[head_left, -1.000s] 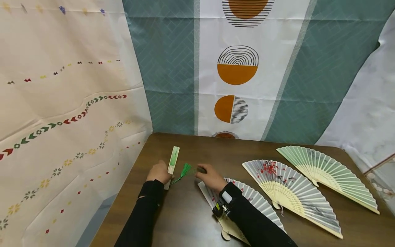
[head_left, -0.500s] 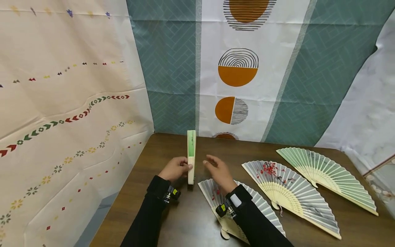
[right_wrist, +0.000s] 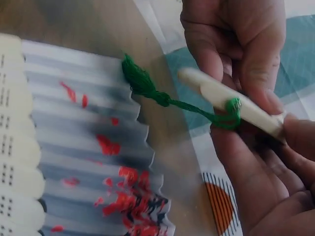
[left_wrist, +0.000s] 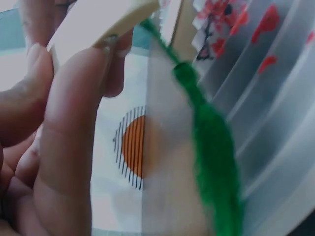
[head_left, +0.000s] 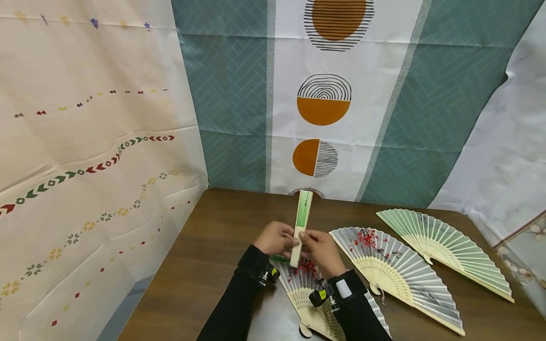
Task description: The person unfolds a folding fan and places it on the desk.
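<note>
A folded green hand fan (head_left: pixel 303 213) with pale ribs is held up above the table, tilted slightly to the right. Its lower part is pinched by both hands, the left hand (head_left: pixel 276 238) from the left and the right hand (head_left: pixel 323 250) from the right. From its pivot end hangs a green tassel (left_wrist: pixel 214 157), seen also in the right wrist view as a green tassel (right_wrist: pixel 140 78) on a cord. Below the hands lies a spread grey fan (head_left: pixel 304 296) with red blossoms, partly hidden by the right forearm.
Right of the hands lies another spread grey fan (head_left: pixel 392 270) with red blossoms. A spread green fan (head_left: pixel 452 248) lies beyond it, towards the right edge of the brown table (head_left: pixel 204 265). Patterned cloths (head_left: pixel 230 94) hang behind and at both sides.
The left hand has lifted the folded fan off the table and carried it right. The right hand, earlier apart from it, now grips it too.
</note>
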Motion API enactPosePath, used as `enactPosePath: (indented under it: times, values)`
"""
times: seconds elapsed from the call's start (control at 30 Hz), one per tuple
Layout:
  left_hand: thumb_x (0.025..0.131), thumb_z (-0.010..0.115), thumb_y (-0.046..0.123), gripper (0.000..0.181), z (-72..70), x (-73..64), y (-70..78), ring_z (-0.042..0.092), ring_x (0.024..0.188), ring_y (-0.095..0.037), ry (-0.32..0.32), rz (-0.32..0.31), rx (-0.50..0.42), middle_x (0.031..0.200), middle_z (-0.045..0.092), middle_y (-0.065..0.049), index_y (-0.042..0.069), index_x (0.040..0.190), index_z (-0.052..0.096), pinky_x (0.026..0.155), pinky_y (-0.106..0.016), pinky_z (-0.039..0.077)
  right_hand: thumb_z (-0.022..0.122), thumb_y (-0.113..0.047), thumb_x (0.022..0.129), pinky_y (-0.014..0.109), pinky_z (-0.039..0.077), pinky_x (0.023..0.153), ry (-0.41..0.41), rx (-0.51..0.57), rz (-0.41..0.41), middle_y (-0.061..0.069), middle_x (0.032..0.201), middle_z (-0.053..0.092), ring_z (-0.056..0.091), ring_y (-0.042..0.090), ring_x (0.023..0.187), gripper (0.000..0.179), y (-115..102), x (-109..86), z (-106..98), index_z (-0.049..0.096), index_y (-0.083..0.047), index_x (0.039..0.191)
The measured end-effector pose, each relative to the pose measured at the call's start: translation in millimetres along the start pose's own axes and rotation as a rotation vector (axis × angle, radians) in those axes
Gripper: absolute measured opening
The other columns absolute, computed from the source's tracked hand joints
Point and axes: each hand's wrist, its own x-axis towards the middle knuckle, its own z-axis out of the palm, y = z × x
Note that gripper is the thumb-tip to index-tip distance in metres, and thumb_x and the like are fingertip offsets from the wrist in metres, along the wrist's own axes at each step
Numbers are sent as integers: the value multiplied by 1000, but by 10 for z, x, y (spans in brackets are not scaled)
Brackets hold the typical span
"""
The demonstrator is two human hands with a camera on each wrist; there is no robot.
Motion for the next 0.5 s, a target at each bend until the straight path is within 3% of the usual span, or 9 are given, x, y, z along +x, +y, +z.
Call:
enactPosePath:
  times: [0.13,0.3,0.5]
  values:
    - [106,78,2,13,117,32,-16,81,71,-20,50,12,31,101,85,-23,-7,114,83,64,-34,72,63,-14,118,20,66,69,70,-3,23,12,106,85,78,9,88,32,57,-9,-12,74,12,133]
    - [106,79,3,10,205,72,-33,76,64,-13,95,3,47,97,85,-19,-4,110,84,61,-31,71,65,-16,117,18,65,62,124,-3,36,7,98,83,76,9,80,32,82,-4,-30,75,12,131]
    - [108,75,2,8,222,120,-44,76,66,-11,102,-36,-67,93,83,-18,-5,106,79,67,-36,74,65,-18,118,20,65,61,193,61,54,1,88,76,74,8,73,30,96,13,-42,73,11,123]
